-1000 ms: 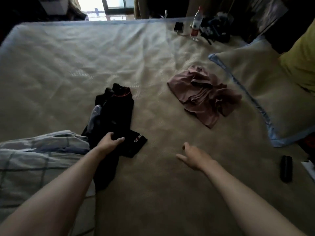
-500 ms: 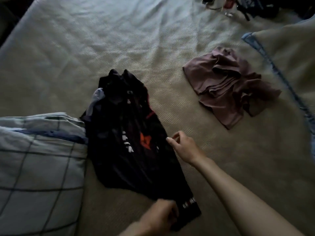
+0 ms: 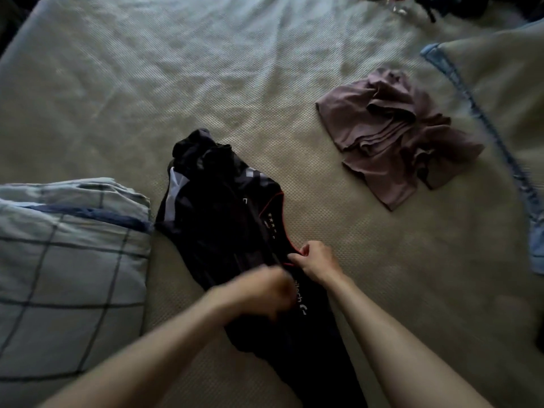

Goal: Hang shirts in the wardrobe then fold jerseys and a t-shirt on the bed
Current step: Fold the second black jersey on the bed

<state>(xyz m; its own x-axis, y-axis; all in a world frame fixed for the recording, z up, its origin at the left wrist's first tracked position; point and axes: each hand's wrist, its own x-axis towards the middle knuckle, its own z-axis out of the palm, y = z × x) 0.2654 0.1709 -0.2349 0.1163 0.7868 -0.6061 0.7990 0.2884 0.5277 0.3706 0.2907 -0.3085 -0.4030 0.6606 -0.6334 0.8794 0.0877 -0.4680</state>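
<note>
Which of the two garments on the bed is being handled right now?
The black jersey with red trim: the right hand pinches its edge and the blurred left hand is on it. The crumpled mauve t-shirt lies apart, untouched.

Jersey [image 3: 223, 219] on bed [image 3: 147, 83] — quilt [image 3: 67, 260] left, t-shirt [image 3: 397, 136] right.

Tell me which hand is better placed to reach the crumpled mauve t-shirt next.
Right. The right hand is nearer the crumpled mauve t-shirt, which lies on its side of the bed. The left hand is farther away, over the black jersey.
</note>
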